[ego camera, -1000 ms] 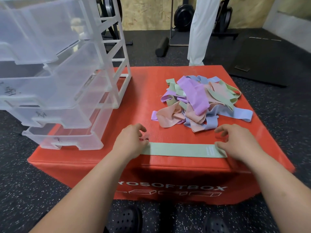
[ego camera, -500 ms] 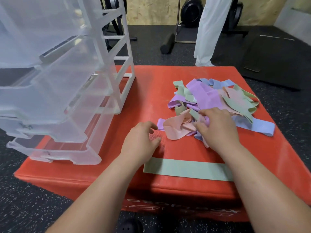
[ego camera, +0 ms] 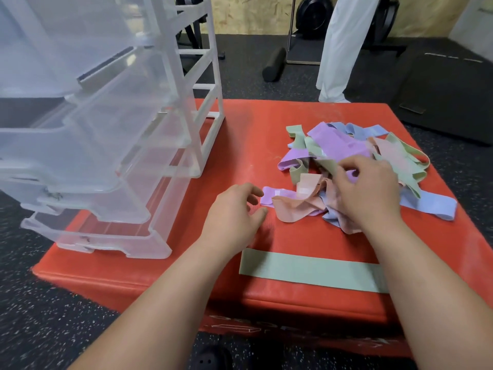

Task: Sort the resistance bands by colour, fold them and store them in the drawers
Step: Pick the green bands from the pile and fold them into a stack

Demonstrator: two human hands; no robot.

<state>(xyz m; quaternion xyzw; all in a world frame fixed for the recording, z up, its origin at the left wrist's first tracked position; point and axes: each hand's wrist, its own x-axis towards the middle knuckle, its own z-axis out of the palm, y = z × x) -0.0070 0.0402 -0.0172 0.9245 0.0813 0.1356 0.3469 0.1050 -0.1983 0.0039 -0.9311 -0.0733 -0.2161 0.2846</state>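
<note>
The resistance bands (ego camera: 344, 145) lie in a loose tangle on the right half of a red soft box (ego camera: 253, 134), purple, green, pink and blue strips crossing over one another. A purple strip (ego camera: 333, 142) sits on top of the heap, a pink loop (ego camera: 293, 209) spills out at its near left edge, and a blue band (ego camera: 434, 206) trails out to the right. Apart from the heap, one green band (ego camera: 306, 271) is laid flat and straight along the box's near edge, its right end hidden under the right forearm. The right hand (ego camera: 370, 198) is on the near side of the heap with its fingers curled down into the strips, thumb and forefinger close together by a purple piece; whether they actually pinch a band cannot be told. The left hand (ego camera: 234, 209) is just left of the heap, close to the end of a purple strip, fingers loosely bent and holding nothing. On the left part of the box stands a clear plastic drawer unit (ego camera: 106, 145), its drawers pulled out in steps toward the viewer. Around the box is dark speckled flooring (ego camera: 40, 303). Beyond it, a person's leg in white trousers (ego camera: 341, 44) stands by the far edge, with a black foam roller (ego camera: 273, 64) and a black mat (ego camera: 448, 97) on the floor nearby. A black shoe (ego camera: 210, 356) shows at the bottom edge.
</note>
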